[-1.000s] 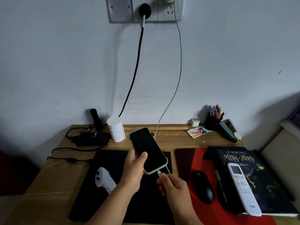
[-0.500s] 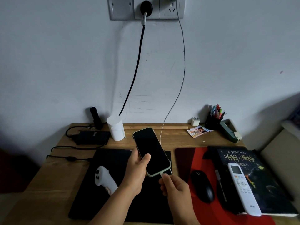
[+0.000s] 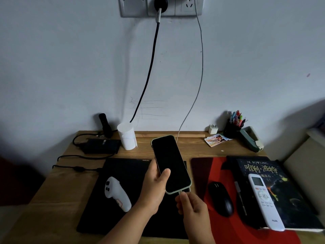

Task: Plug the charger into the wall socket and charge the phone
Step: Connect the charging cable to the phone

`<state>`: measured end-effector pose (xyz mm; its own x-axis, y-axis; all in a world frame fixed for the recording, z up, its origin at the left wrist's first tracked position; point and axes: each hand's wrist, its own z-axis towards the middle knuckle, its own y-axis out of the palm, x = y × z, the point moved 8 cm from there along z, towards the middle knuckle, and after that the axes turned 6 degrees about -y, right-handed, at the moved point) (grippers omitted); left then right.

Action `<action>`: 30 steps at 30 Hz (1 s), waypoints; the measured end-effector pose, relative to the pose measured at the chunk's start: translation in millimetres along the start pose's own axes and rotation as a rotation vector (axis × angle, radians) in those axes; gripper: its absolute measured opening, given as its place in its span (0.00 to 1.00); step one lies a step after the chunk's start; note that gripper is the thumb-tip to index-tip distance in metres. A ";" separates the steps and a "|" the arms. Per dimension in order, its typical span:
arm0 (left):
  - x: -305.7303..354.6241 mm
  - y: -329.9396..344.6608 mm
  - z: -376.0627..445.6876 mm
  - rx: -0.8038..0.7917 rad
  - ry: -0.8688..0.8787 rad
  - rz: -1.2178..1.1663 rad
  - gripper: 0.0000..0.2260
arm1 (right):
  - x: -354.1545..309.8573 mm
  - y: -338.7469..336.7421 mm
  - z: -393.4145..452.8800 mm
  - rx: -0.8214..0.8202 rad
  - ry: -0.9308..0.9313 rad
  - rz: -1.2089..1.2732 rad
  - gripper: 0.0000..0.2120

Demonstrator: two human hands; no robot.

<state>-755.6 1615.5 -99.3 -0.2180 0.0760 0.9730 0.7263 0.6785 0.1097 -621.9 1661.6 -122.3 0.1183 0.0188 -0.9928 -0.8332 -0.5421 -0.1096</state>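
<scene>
Holding the phone (image 3: 170,163) above the wooden surface (image 3: 52,199), screen dark and facing up, the left hand (image 3: 154,189) has its fingers wrapped around the phone's left edge, thumb on the glass. Right hand (image 3: 191,206) fingers pinch the white cable (image 3: 201,67) plug at the phone's near end. That cable rises from behind the phone's far end to the wall socket (image 3: 189,6).

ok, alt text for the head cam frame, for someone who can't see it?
Above a wooden desk, the left hand holds a dark-screened phone while the right hand pinches a white cable at its bottom edge. The cable rises to a wall socket; a mouse and remote lie right.
</scene>
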 end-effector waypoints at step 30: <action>-26.7 39.0 26.6 -0.410 -0.175 0.301 0.17 | 14.8 -39.1 52.9 0.008 0.140 0.302 0.12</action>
<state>-738.7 1659.4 -126.3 -0.0406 0.3673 0.9292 0.9608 0.2697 -0.0646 -616.2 1727.6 -135.2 -0.0622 -0.2583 -0.9641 -0.8463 -0.4984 0.1882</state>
